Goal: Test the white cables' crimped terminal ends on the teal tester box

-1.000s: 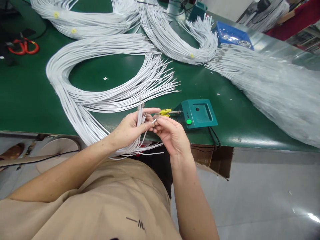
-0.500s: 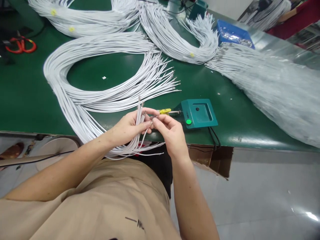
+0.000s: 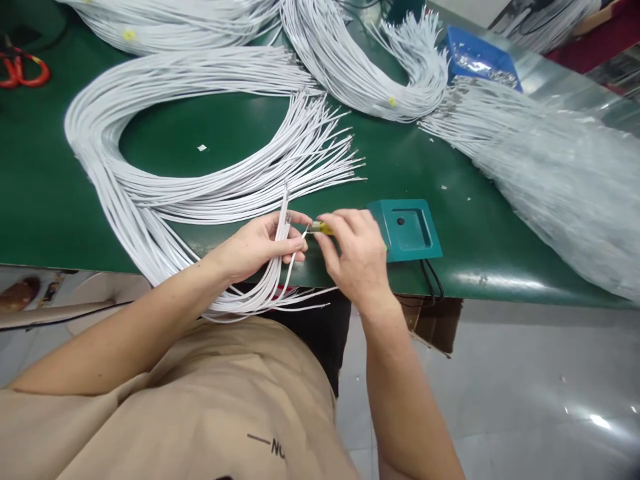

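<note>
My left hand (image 3: 273,243) is closed around several white wires (image 3: 281,250) that rise upright between its fingers. One wire is pinched apart from the others by thumb and finger, its end slanting up to the right. That end meets the metal tip of a yellow-sleeved clip (image 3: 323,228). My right hand (image 3: 357,257) has its thumb and fingers closed about the clip, hiding most of it. Just beyond this hand sits a small teal machine (image 3: 407,230) with a square recess on top; its left side is partly covered by the hand.
Long bundles of white wire (image 3: 95,140) curve over the green table (image 3: 200,127). At the right lies a plastic-wrapped wire bundle (image 3: 550,160), with a blue bin (image 3: 480,57) behind it. Red-handled scissors (image 3: 25,70) rest at far left. Another person's red sleeve (image 3: 600,37) shows top right.
My right hand has shifted from the wire end near my left thumb onto the yellow clip, its back now turned up. The left hand keeps its wires. The view has moved slightly.
</note>
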`<move>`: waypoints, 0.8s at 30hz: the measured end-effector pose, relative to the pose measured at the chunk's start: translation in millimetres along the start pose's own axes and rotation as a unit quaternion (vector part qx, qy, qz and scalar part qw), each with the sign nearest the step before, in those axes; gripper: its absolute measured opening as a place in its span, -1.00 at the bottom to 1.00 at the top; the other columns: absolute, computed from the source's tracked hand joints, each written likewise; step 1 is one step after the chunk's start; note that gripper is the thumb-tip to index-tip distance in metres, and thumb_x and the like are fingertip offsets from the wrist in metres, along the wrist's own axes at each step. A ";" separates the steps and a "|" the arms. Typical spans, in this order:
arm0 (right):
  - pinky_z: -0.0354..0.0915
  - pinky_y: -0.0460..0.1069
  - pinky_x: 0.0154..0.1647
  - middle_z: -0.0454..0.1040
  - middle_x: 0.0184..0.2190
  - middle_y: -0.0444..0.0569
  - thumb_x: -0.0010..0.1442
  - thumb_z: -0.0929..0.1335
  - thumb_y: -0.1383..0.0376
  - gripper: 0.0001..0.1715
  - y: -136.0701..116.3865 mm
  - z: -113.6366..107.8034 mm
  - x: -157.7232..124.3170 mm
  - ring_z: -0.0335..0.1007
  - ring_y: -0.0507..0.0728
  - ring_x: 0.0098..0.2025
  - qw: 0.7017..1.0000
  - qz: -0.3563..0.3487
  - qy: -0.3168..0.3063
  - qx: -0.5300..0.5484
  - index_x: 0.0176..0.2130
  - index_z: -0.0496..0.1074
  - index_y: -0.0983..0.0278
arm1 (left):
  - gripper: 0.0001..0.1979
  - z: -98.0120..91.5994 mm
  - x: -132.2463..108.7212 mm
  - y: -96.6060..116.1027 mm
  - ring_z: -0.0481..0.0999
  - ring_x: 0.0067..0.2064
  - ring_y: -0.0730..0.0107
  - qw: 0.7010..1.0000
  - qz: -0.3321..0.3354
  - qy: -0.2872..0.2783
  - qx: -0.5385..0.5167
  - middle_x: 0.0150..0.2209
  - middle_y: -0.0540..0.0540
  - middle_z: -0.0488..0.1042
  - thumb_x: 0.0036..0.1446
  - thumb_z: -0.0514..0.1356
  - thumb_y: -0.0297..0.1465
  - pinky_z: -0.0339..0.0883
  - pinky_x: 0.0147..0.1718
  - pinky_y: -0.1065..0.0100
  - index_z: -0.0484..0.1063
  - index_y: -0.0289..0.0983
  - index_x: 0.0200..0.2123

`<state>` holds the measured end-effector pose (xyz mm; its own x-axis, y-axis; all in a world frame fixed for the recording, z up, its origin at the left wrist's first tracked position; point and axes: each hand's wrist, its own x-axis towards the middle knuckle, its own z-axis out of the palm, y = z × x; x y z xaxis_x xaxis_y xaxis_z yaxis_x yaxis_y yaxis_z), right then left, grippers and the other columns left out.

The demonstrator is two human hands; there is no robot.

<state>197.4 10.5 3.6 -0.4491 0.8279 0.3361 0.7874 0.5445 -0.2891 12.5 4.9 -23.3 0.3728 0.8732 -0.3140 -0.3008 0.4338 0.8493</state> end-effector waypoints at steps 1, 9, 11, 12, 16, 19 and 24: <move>0.17 0.09 -0.06 0.46 -0.12 0.08 0.28 0.23 0.30 -0.76 4.2 -4.1 3.5 0.24 0.22 -0.08 1.000 0.012 -0.002 -0.019 -0.09 0.40 0.28 | -0.61 -0.9 1.5 -1.5 0.50 -0.42 0.51 1.000 0.010 0.005 0.008 -0.44 0.04 0.45 0.01 0.34 -0.42 0.30 -0.43 0.49 0.38 -0.25 -0.06; 0.20 0.12 -0.07 0.53 -0.23 0.04 0.21 0.28 0.39 -0.83 20.9 -16.2 15.2 0.33 0.23 -0.16 0.993 0.019 -0.097 -0.064 -0.21 0.45 0.29 | -0.60 2.1 5.4 0.1 0.55 -0.42 0.45 0.996 0.033 0.045 0.071 -0.42 0.02 0.49 0.01 0.32 -0.39 0.37 -0.38 0.43 0.37 -0.27 -0.06; 0.22 0.11 -0.03 0.52 -0.09 0.05 0.23 0.26 0.39 -0.80 18.0 -16.7 16.3 0.33 0.23 -0.05 0.996 0.020 -0.081 -0.031 -0.20 0.47 0.29 | -0.62 4.7 5.5 2.0 0.56 -0.41 0.43 0.994 0.037 0.052 0.090 -0.42 0.01 0.50 0.02 0.31 -0.40 0.36 -0.42 0.44 0.35 -0.28 -0.07; 0.22 0.11 0.01 0.50 -0.04 0.04 0.24 0.25 0.39 -0.78 16.2 -16.8 16.9 0.32 0.22 -0.01 0.997 0.022 -0.073 -0.017 -0.19 0.47 0.28 | -0.63 5.9 5.6 2.6 0.56 -0.42 0.43 0.993 0.039 0.056 0.098 -0.42 0.00 0.51 0.02 0.30 -0.41 0.36 -0.43 0.45 0.34 -0.28 -0.09; 0.07 0.21 0.22 0.48 -0.01 0.03 0.22 0.28 0.37 -0.78 13.0 -17.3 17.8 0.31 0.23 0.06 0.996 0.033 -0.080 -0.030 -0.14 0.47 0.26 | -0.68 8.7 6.9 2.0 0.55 -0.45 0.43 0.988 0.052 0.076 0.120 -0.43 -0.01 0.52 0.03 0.28 -0.42 0.34 -0.49 0.46 0.32 -0.29 -0.13; -0.03 0.28 0.27 0.52 -0.09 0.03 0.15 0.35 0.38 -0.72 17.2 -18.8 15.4 0.34 0.26 0.02 0.991 0.022 -0.117 -0.063 -0.10 0.46 0.27 | -0.70 9.1 7.9 -0.1 0.56 -0.44 0.42 0.984 0.059 0.090 0.141 -0.43 -0.01 0.53 0.03 0.28 -0.42 0.35 -0.49 0.46 0.32 -0.28 -0.14; 0.01 0.25 0.27 0.50 -0.02 0.04 0.21 0.30 0.40 -0.68 17.8 -20.1 16.1 0.36 0.23 0.04 0.994 0.016 -0.101 -0.028 -0.03 0.46 0.30 | -0.69 8.8 9.4 -3.3 0.55 -0.46 0.44 0.981 0.080 0.084 0.153 -0.48 0.06 0.48 0.03 0.29 -0.43 0.38 -0.48 0.47 0.34 -0.25 -0.13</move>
<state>212.7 30.9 21.8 -0.4938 0.8584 0.1389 0.8227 0.5129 -0.2451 24.7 9.7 -25.3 0.1836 0.9605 -0.2093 -0.0558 0.2228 0.9733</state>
